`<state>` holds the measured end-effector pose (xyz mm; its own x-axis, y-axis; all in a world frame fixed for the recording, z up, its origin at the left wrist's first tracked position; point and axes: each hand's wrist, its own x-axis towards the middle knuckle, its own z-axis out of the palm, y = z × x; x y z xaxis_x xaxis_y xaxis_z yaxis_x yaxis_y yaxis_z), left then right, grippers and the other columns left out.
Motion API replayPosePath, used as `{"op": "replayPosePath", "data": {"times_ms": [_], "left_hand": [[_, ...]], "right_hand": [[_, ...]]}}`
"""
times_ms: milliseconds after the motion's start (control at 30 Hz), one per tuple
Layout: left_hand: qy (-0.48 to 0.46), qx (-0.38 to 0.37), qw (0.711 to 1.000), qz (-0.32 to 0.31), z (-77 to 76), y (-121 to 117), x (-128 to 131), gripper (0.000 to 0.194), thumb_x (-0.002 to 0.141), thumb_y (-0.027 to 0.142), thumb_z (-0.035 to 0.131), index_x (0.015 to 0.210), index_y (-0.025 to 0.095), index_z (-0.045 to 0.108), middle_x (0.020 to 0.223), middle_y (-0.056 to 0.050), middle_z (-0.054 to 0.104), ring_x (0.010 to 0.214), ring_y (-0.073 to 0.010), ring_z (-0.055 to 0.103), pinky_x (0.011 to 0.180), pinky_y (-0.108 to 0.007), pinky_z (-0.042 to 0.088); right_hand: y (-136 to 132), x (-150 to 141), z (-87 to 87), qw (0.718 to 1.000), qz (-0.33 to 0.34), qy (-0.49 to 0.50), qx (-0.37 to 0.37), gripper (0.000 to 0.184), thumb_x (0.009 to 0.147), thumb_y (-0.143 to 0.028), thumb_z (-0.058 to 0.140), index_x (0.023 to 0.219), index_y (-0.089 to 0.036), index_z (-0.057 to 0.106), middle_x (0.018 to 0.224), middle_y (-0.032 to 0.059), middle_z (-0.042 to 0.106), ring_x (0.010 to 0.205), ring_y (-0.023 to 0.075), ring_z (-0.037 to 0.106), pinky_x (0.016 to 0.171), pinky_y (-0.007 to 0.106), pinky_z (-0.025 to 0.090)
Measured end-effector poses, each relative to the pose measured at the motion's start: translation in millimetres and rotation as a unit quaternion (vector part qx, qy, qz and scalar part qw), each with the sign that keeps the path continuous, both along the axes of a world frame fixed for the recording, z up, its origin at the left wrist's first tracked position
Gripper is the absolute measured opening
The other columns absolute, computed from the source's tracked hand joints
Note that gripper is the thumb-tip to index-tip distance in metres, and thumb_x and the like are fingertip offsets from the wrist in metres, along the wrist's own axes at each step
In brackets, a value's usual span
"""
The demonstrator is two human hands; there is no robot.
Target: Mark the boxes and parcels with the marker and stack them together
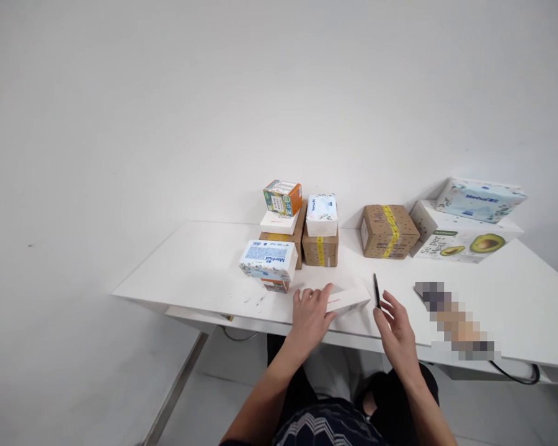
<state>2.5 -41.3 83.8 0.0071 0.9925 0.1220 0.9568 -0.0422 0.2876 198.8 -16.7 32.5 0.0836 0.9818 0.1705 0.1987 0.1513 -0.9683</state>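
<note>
My left hand [310, 314] grips the left end of a slim white box [351, 300] with small red print, its thumb and index finger on either side. The box lies near the table's front edge. My right hand [397, 327] is to the right of it, its fingers apart and curved. A thin black pen-like stick [376, 290] is at the tip of my right thumb; whether they touch is hard to tell. Just beyond my left hand, a blue-and-white Manhua tissue pack [270, 259] rests on a small orange-brown box [276, 285].
Two brown cartons stand at the back, one under a tissue pack [322, 214], one under a white box [276, 222] and an orange-green box [283, 197]. Right are a taped carton [390, 232], an avocado-print box [465, 241] with a tissue pack [481, 199], and a pixelated object [456, 321].
</note>
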Motion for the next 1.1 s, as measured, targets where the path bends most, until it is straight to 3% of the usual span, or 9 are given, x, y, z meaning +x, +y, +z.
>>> {"op": "replayPosePath", "data": {"times_ms": [167, 333, 433, 533, 667, 800, 900, 1000, 1100], "left_hand": [[-0.026, -0.011, 0.999, 0.034, 3.4, -11.6, -17.2, 0.066, 0.079, 0.037, 0.068, 0.137, 0.024, 0.040, 0.124, -0.009, 0.058, 0.114, -0.0342, 0.048, 0.095, -0.050, 0.038], [-0.064, -0.066, 0.993, 0.077, 5.4, -28.2, -36.6, 0.065, 0.080, 0.035, 0.064, 0.139, 0.023, 0.039, 0.129, -0.012, 0.053, 0.114, -0.0344, 0.050, 0.092, -0.047, 0.042], [-0.130, -0.084, 0.985, 0.072, 1.4, -28.7, -39.0, 0.059, 0.082, 0.029, 0.060, 0.136, 0.021, 0.040, 0.127, -0.012, 0.055, 0.116, -0.0316, 0.051, 0.094, -0.043, 0.042], [-0.187, -0.064, 0.979, 0.057, -5.1, -21.7, -36.3, 0.049, 0.082, 0.024, 0.058, 0.130, 0.022, 0.047, 0.121, -0.010, 0.059, 0.116, -0.0289, 0.052, 0.097, -0.041, 0.041], [-0.230, -0.025, 0.972, 0.036, -14.7, -9.3, -30.6, 0.041, 0.081, 0.019, 0.057, 0.121, 0.022, 0.052, 0.116, -0.008, 0.060, 0.113, -0.0267, 0.054, 0.098, -0.041, 0.042], [-0.262, 0.009, 0.965, 0.027, -22.2, -2.9, -26.7, 0.048, 0.081, 0.016, 0.055, 0.128, 0.023, 0.046, 0.119, -0.008, 0.055, 0.112, -0.0242, 0.053, 0.099, -0.041, 0.043], [-0.266, 0.025, 0.963, 0.028, -25.6, -3.2, -24.1, 0.052, 0.081, 0.016, 0.055, 0.131, 0.021, 0.042, 0.124, -0.010, 0.050, 0.119, -0.0245, 0.048, 0.103, -0.042, 0.040], [-0.244, 0.073, 0.966, 0.049, -27.8, -5.6, -18.2, 0.053, 0.079, 0.022, 0.063, 0.129, 0.020, 0.045, 0.132, -0.012, 0.042, 0.128, -0.0282, 0.038, 0.108, -0.046, 0.035], [-0.233, 0.152, 0.959, 0.062, -31.1, -7.7, -7.7, 0.045, 0.079, 0.026, 0.064, 0.121, 0.020, 0.050, 0.129, -0.012, 0.042, 0.126, -0.0282, 0.038, 0.109, -0.047, 0.032]], "right_hand": [[15.1, 9.4, -13.5, 0.983, -0.024, -0.176, 0.048, 0.048, 0.088, -0.046, 0.048, 0.127, -0.020, 0.054, 0.122, 0.0159, 0.050, 0.106, 0.0279, 0.055, 0.082, 0.043, 0.051], [49.4, 18.1, -28.1, 0.916, -0.014, -0.398, -0.054, 0.059, 0.088, -0.043, 0.043, 0.137, -0.011, 0.046, 0.105, 0.0182, 0.053, 0.099, 0.0332, 0.056, 0.084, 0.047, 0.046], [64.5, 14.4, -27.9, 0.891, 0.023, -0.437, -0.121, 0.058, 0.089, -0.036, 0.042, 0.142, -0.013, 0.040, 0.103, 0.0179, 0.055, 0.094, 0.0325, 0.059, 0.080, 0.044, 0.045], [72.4, 11.4, -25.6, 0.895, 0.039, -0.422, -0.135, 0.054, 0.087, -0.025, 0.041, 0.139, -0.013, 0.045, 0.095, 0.0167, 0.058, 0.080, 0.0287, 0.061, 0.074, 0.042, 0.044], [73.2, 21.6, -25.0, 0.921, 0.029, -0.364, -0.132, 0.051, 0.078, -0.021, 0.047, 0.127, -0.011, 0.059, 0.078, 0.0107, 0.060, 0.070, 0.0251, 0.059, 0.070, 0.038, 0.044], [64.5, 47.9, -21.2, 0.955, -0.009, -0.271, -0.121, 0.045, 0.078, -0.029, 0.041, 0.113, -0.011, 0.064, 0.065, 0.0037, 0.058, 0.062, 0.0203, 0.057, 0.063, 0.034, 0.045], [54.7, 66.0, -8.1, 0.993, -0.058, -0.026, -0.098, 0.038, 0.079, -0.035, 0.043, 0.105, -0.014, 0.061, 0.067, 0.0018, 0.058, 0.060, 0.0171, 0.057, 0.058, 0.032, 0.045], [43.7, 69.8, 15.8, 0.966, -0.051, 0.247, -0.056, 0.033, 0.067, -0.032, 0.070, 0.096, -0.020, 0.060, 0.074, 0.0008, 0.064, 0.065, 0.0155, 0.060, 0.062, 0.032, 0.047], [32.9, 54.5, 43.0, 0.956, -0.018, 0.292, -0.003, 0.030, 0.067, -0.027, 0.078, 0.087, -0.023, 0.057, 0.064, -0.0044, 0.060, 0.060, 0.0127, 0.057, 0.059, 0.028, 0.045]]}}
